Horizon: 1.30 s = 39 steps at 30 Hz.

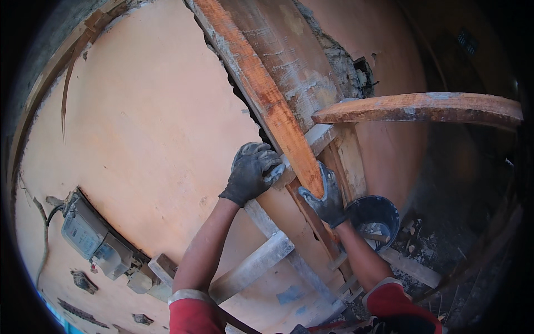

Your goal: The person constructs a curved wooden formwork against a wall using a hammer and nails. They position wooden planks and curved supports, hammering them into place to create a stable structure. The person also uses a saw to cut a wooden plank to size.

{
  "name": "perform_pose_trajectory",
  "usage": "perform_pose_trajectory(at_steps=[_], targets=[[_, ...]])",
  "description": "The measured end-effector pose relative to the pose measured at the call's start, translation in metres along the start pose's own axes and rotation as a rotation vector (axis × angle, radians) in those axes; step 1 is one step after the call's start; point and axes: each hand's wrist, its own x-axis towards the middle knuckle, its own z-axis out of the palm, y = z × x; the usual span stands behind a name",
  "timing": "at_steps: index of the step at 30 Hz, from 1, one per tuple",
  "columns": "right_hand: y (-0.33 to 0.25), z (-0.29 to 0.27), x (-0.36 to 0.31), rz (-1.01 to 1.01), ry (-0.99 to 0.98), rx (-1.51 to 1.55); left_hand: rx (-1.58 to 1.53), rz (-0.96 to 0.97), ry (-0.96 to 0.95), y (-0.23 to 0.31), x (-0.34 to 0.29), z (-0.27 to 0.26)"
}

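Both of my hands wear dark, dusty work gloves. A long orange-brown wooden plank (pixel 275 114) runs slanting down along a wall edge. Its lower end is in my right hand (pixel 326 197), with the thumb and fingers closed around it. My left hand (pixel 252 171) is beside the plank, its fingers curled on the left end of a grey, cement-stained wooden crosspiece (pixel 319 139). That crosspiece passes behind the plank, so its middle is hidden. Left of the plank, a dark ragged gap follows the edge of the pinkish wall (pixel 161 111).
A second wooden beam (pixel 423 107) juts out to the right. Below it stands a black bucket (pixel 396 216) near rubble. Grey wooden struts (pixel 253 267) cross in front of the wall at lower centre. An electricity meter (pixel 83 231) with a cable hangs at left.
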Motion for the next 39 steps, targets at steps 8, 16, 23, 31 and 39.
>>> perform_pose_trajectory(at_steps=[8, 16, 23, 31, 39], targets=[[0.002, 0.000, 0.004, -0.021, 0.016, 0.025, -0.026, -0.069, 0.002, 0.008, 0.002, 0.000], [-0.003, 0.000, 0.010, -0.032, 0.043, -0.006, -0.031, -0.085, -0.033, 0.005, 0.002, 0.003], [-0.021, 0.004, 0.029, 0.035, 0.030, 0.085, 0.049, -0.123, 0.361, -0.002, 0.000, 0.012], [-0.031, 0.013, 0.031, 0.002, 0.140, -0.040, 0.048, -0.123, 0.253, 0.000, 0.001, 0.010], [-0.034, 0.024, 0.036, 0.067, 0.192, -0.092, 0.051, -0.125, 0.268, 0.003, 0.001, 0.011]])
